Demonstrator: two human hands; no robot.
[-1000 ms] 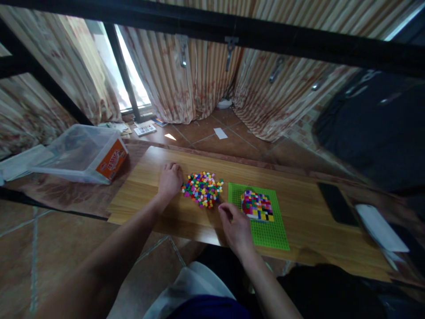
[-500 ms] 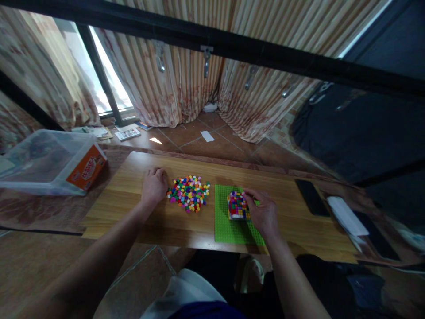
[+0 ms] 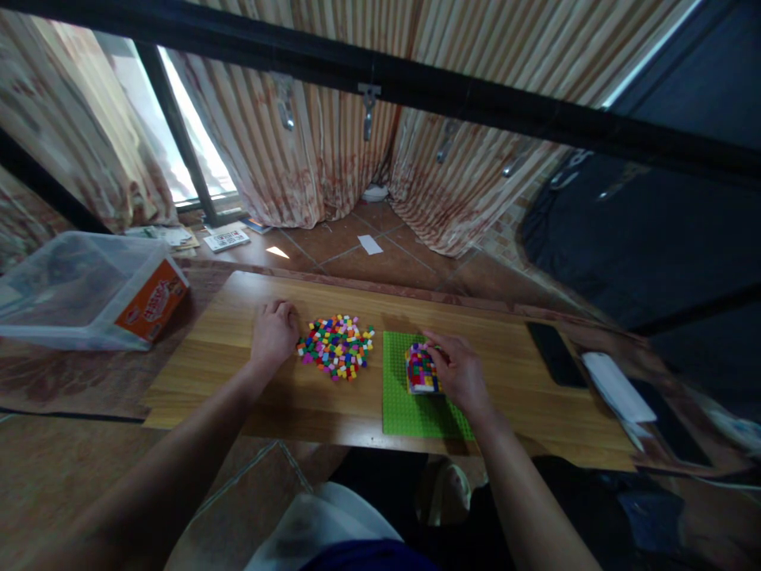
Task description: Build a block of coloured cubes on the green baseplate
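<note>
"Where do we have our right hand (image 3: 460, 373)?"

"Over the green board (image 3: 395, 416), with its fingers (image 3: 438, 339) at the brick stack (image 3: 422, 369). We cover the stack's right part with that hand."

"And are we pinching anything?"

"Thumb and fingers look narrow, bent close together at the top of the stack, but we cannot tell whether a brick is between them."

"Where exactly is the stack?"

"On the board, toward its far edge. We see many colours on top and a white strip low on the near side. The board lies flat on the wooden bench (image 3: 333, 420)."

"What about our left hand (image 3: 275, 337)?"

"We rest it on the bench, just left of the loose bricks (image 3: 336, 346), fingers loosely curled. Whether they hold something, we cannot tell."

"So the loose bricks lie between our hands?"

"Yes, spread in a heap left of the board, apart from it. Beyond the bench's left end we have a clear plastic box (image 3: 65, 289) with an orange label (image 3: 153, 303)."
</note>
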